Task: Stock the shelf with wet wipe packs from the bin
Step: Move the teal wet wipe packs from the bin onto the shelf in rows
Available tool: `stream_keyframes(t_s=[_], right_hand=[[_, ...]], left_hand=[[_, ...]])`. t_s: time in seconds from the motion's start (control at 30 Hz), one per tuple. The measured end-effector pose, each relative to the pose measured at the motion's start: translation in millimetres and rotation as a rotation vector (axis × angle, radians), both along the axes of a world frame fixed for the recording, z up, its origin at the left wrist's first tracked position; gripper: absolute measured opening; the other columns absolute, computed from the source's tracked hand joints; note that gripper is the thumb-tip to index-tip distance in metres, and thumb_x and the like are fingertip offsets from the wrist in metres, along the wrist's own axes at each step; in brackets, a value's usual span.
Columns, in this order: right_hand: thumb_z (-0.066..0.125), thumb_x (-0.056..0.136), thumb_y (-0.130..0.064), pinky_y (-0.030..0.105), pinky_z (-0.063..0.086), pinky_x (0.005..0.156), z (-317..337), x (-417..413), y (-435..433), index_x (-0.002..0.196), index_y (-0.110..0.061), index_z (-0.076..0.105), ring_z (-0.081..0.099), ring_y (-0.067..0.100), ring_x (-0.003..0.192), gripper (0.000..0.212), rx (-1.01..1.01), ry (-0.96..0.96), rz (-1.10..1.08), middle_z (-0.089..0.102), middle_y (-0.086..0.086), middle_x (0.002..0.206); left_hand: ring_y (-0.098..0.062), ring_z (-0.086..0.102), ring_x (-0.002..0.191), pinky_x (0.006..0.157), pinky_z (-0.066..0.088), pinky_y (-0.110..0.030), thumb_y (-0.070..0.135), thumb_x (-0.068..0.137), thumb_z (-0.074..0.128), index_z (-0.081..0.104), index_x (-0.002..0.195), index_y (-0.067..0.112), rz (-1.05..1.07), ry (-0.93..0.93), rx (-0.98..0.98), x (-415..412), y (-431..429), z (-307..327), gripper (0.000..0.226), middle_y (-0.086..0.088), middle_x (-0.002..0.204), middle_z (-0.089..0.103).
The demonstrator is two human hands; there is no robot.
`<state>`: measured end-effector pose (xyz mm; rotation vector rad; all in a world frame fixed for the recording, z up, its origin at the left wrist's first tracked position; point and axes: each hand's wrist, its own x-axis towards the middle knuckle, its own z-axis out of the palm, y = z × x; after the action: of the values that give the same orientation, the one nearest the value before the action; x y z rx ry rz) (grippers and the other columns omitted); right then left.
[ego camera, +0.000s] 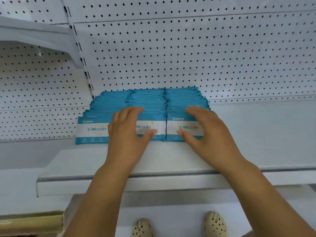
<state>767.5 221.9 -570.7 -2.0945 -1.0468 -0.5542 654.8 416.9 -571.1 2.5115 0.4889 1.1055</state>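
Three rows of blue and white wet wipe packs (93,129) stand upright on the white shelf (171,158), running back to the pegboard. My left hand (128,132) rests on the front of the middle row (148,100), fingers on top, thumb against the front pack's white band. My right hand (203,130) lies the same way on the right row (184,96), fingers straight over the top, thumb on the front face. Neither hand grips a pack. The bin is out of view.
White pegboard (188,53) backs the shelf, with a slotted upright (80,52) at the left. Bare shelf surface stretches right of the packs. A lower shelf edge (102,182) sits in front. My beige perforated shoes (216,223) stand on the floor below. A cardboard edge (30,221) shows bottom left.
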Motion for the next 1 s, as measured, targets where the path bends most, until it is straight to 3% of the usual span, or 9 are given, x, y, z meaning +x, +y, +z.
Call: stream_keyframes(t_s=[0.13, 0.23, 0.33, 0.47, 0.6, 0.73, 0.87, 1.0], right_hand=[[0.067, 0.087, -0.048, 0.026, 0.029, 0.114, 0, 15, -47, 0.143, -0.021, 0.052, 0.04, 0.014, 0.141, 0.064, -0.014, 0.024, -0.112, 0.052, -0.001, 0.148], [0.065, 0.089, -0.051, 0.031, 0.032, 0.117, 1, 27, -84, 0.144, -0.025, 0.051, 0.036, 0.01, 0.143, 0.063, 0.01, 0.062, -0.214, 0.047, -0.006, 0.152], [0.067, 0.089, -0.051, 0.025, 0.031, 0.114, 5, 38, -123, 0.143, -0.027, 0.053, 0.037, 0.006, 0.142, 0.06, 0.066, 0.107, -0.291, 0.046, -0.01, 0.152], [0.068, 0.091, -0.047, 0.015, 0.028, 0.103, 26, 55, -175, 0.138, -0.025, 0.056, 0.043, 0.006, 0.136, 0.053, 0.145, 0.104, -0.41, 0.054, -0.01, 0.144], [0.065, 0.093, -0.047, 0.015, 0.028, 0.101, 44, 60, -231, 0.138, -0.025, 0.056, 0.045, 0.006, 0.133, 0.05, 0.144, 0.062, -0.508, 0.056, -0.012, 0.14], [0.065, 0.093, -0.048, 0.021, 0.034, 0.106, 46, 58, -298, 0.138, -0.026, 0.057, 0.045, 0.007, 0.132, 0.05, 0.049, 0.061, -0.607, 0.056, -0.013, 0.141], [0.068, 0.092, -0.043, 0.009, 0.026, 0.094, 33, 47, -369, 0.134, -0.026, 0.06, 0.048, 0.007, 0.126, 0.046, -0.054, 0.136, -0.727, 0.058, -0.013, 0.137], [0.069, 0.091, -0.039, 0.01, 0.036, 0.086, 5, 33, -433, 0.129, -0.031, 0.062, 0.053, 0.0, 0.106, 0.04, -0.077, 0.334, -0.765, 0.06, -0.017, 0.12]], left_hand=[[-0.014, 0.035, 0.137, 0.115, 0.03, -0.039, 0.043, 0.086, 0.073, 0.051, 0.14, 0.026, -0.147, 0.057, 0.037, 21, -42, 1, 0.061, 0.005, 0.147, 0.047], [-0.014, 0.036, 0.138, 0.117, 0.028, -0.036, 0.045, 0.089, 0.068, 0.051, 0.14, 0.025, -0.232, 0.072, 0.052, 39, -77, 1, 0.057, 0.007, 0.149, 0.045], [-0.01, 0.034, 0.138, 0.115, 0.022, -0.027, 0.047, 0.09, 0.065, 0.051, 0.139, 0.026, -0.319, 0.065, 0.055, 59, -115, 2, 0.055, 0.009, 0.15, 0.044], [-0.009, 0.033, 0.139, 0.119, 0.027, -0.035, 0.051, 0.092, 0.06, 0.048, 0.142, 0.03, -0.456, 0.028, 0.039, 94, -174, 10, 0.055, 0.011, 0.152, 0.042], [-0.013, 0.037, 0.139, 0.117, 0.03, -0.037, 0.049, 0.094, 0.059, 0.049, 0.142, 0.026, -0.539, -0.013, 0.09, 126, -234, 28, 0.054, 0.007, 0.15, 0.046], [-0.01, 0.039, 0.134, 0.106, 0.031, -0.026, 0.046, 0.095, 0.06, 0.048, 0.142, 0.027, -0.624, -0.036, 0.071, 138, -295, 35, 0.052, 0.01, 0.145, 0.049], [-0.01, 0.039, 0.135, 0.108, 0.033, -0.028, 0.043, 0.095, 0.062, 0.05, 0.141, 0.026, -0.785, -0.026, 0.0, 141, -355, 24, 0.05, 0.009, 0.144, 0.05], [-0.017, 0.051, 0.123, 0.1, 0.044, -0.032, 0.038, 0.089, 0.07, 0.06, 0.13, 0.018, -0.904, 0.038, 0.019, 144, -392, -13, 0.046, 0.003, 0.13, 0.061]])
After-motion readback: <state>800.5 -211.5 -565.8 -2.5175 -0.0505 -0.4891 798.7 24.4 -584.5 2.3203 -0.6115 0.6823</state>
